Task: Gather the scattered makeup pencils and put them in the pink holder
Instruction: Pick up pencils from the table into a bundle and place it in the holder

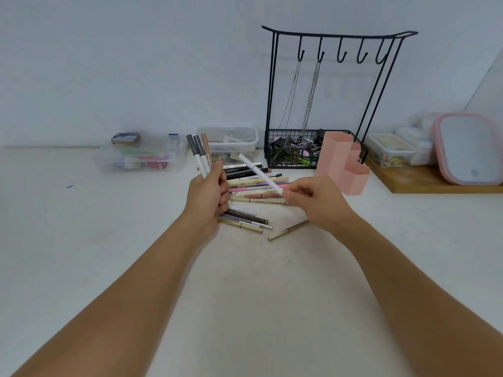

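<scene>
My left hand (208, 194) grips three makeup pencils (200, 153) upright, their grey and brown caps pointing up. My right hand (313, 198) pinches one end of a white pencil (258, 172) that slants up to the left above the pile. Between and behind the hands lies a pile of several scattered makeup pencils (253, 186) on the white table. One tan pencil (288, 230) lies apart, nearer me. The pink holder (343, 161), made of hexagonal tubes, stands to the right of the pile, beyond my right hand.
A black wire jewelry stand (326, 104) with hanging chains and a filled basket stands behind the holder. Clear plastic boxes (141, 156) sit at the back left and centre. At the right, a wooden tray (424, 180) carries a pink-rimmed mirror (465, 148) and small containers.
</scene>
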A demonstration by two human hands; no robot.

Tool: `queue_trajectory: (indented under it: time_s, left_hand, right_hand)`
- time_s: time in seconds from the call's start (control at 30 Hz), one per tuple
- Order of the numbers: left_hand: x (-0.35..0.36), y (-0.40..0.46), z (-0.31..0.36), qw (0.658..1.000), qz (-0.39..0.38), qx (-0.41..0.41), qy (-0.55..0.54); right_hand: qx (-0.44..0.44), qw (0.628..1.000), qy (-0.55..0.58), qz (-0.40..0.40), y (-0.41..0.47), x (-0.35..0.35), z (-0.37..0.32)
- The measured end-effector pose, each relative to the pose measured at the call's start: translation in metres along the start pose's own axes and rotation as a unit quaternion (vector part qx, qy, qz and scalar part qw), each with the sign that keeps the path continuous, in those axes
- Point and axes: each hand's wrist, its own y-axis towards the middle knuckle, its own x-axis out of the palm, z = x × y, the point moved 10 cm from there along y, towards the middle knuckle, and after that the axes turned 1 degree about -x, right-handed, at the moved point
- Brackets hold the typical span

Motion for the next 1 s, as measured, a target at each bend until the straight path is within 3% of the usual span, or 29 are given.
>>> queue_trajectory:
  time_s: [0.17, 0.3, 0.6, 0.73, 0.83, 0.93, 1.0]
  left_hand:
    - [0.018, -0.008, -0.002, 0.999, -0.047, 0.014, 0.016]
    - [0.035, -0.021, -0.003, 0.997, -0.077, 0.027, 0.016]
    - [0.04, -0.026, -0.002, 0.995, -0.057, 0.067, 0.051]
    - [0.041, -0.023, -0.012, 0.995, -0.067, 0.048, 0.047]
    - [0.035, -0.018, -0.008, 0.992, -0.055, 0.057, 0.099]
    - [0.025, -0.012, 0.001, 0.993, -0.037, 0.052, 0.095]
    - [0.017, -0.01, 0.004, 0.997, -0.028, 0.039, 0.058]
  right_hand:
    - [0.053, 0.967, 0.243, -0.053, -0.011, 0.02, -0.006]
    - [0.031, 0.957, 0.278, -0.074, -0.022, 0.045, -0.024]
    - [-0.037, 0.977, 0.206, -0.03, -0.026, 0.056, -0.038]
    - [-0.082, 0.985, 0.146, -0.027, -0.027, 0.055, -0.045]
    - [-0.088, 0.987, 0.13, -0.026, -0.023, 0.048, -0.044]
    - [-0.083, 0.995, 0.006, 0.056, -0.008, 0.01, -0.029]
    - [-0.066, 0.99, -0.109, 0.066, 0.0, -0.007, -0.011]
